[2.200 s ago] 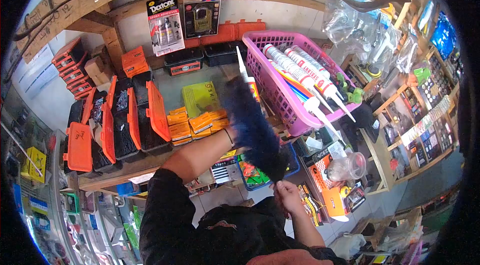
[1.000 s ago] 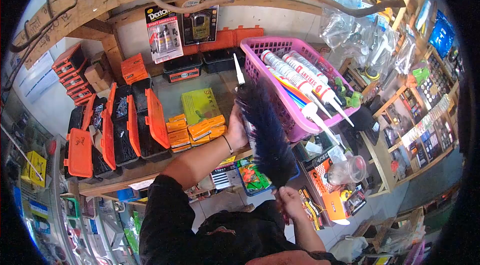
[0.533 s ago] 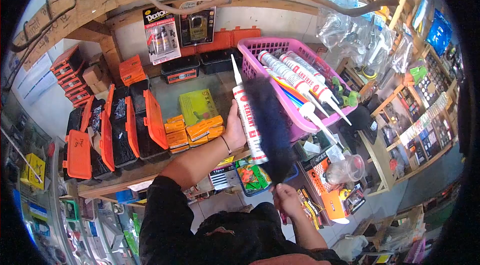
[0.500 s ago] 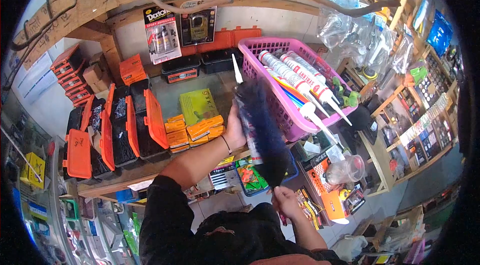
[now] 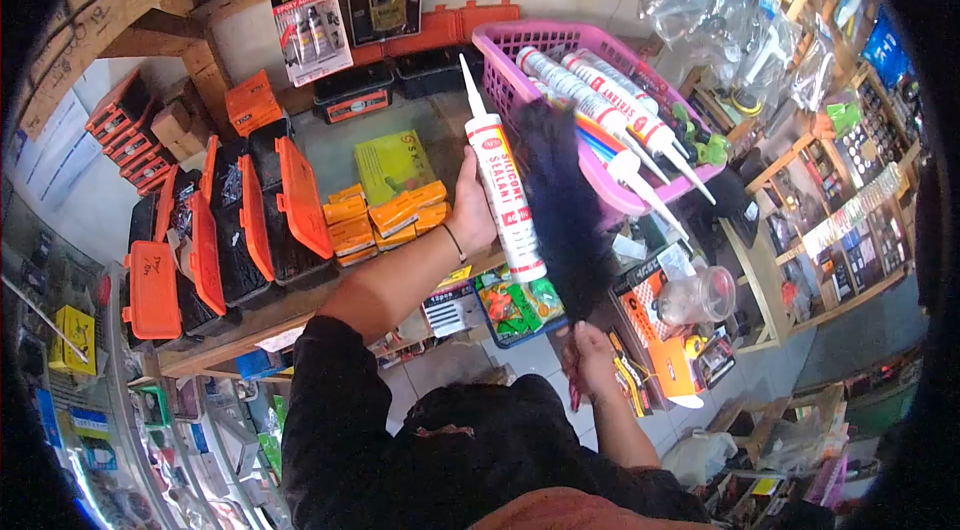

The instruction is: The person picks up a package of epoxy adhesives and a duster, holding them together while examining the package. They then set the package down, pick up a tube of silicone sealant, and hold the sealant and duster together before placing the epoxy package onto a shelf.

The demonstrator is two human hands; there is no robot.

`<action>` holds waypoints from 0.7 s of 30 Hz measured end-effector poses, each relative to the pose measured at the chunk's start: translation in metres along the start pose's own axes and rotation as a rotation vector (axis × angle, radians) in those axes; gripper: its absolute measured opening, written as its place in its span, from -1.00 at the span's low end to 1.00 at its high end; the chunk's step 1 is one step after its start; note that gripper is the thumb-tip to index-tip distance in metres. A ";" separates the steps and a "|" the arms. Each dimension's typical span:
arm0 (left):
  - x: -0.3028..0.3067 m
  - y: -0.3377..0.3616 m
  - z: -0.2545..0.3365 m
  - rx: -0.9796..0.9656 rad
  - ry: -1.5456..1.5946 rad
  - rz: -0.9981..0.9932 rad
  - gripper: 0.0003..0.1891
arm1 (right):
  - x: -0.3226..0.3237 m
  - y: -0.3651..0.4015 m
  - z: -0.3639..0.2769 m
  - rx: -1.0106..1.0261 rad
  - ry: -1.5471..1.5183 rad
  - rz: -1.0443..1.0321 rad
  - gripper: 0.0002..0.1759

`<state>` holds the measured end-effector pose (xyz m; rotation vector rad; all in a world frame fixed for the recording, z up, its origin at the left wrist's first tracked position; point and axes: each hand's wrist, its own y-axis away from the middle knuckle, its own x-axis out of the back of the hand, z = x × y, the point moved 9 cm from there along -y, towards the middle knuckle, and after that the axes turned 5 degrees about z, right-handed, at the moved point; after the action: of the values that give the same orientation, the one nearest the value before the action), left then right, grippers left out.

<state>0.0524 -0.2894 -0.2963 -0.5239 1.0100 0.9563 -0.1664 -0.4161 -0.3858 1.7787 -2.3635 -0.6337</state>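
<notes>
My left hand (image 5: 474, 208) is closed around a white silicone sealant tube (image 5: 506, 195), whose long white nozzle points up and away from me. Just right of the tube, a dark, fluffy feather duster (image 5: 568, 215) is blurred by motion. My right hand (image 5: 592, 360) grips its reddish handle low down. Behind the duster stands a pink plastic basket (image 5: 503, 80) with several more sealant tubes (image 5: 612, 108) lying in it, nozzles towards me.
On the table at left are black organizer boxes (image 5: 238, 240) with orange lids. Small orange boxes (image 5: 408, 208) and a yellow-green box (image 5: 392, 166) lie near my left wrist. Packaged epoxy adhesive (image 5: 312, 25) hangs behind. A clear jar (image 5: 700, 295) stands at right.
The duster has moved right, off the sealant tube, uncovering its label. My right hand has shifted right and up a little. My left hand still holds the tube.
</notes>
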 end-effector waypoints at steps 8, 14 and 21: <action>0.015 -0.014 -0.010 0.089 0.189 -0.065 -0.38 | -0.012 0.011 -0.011 -0.018 0.206 -0.066 -0.65; -0.011 0.001 -0.011 0.163 0.179 -0.088 -0.35 | -0.014 0.014 0.005 -0.054 0.251 -0.192 -0.64; -0.023 0.015 0.002 0.053 0.120 0.129 -0.41 | -0.019 0.006 0.013 -0.030 0.164 -0.177 -0.63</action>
<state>0.0360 -0.2906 -0.2742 -0.4812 1.1857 1.0182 -0.1697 -0.3937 -0.3921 1.9599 -2.0978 -0.5179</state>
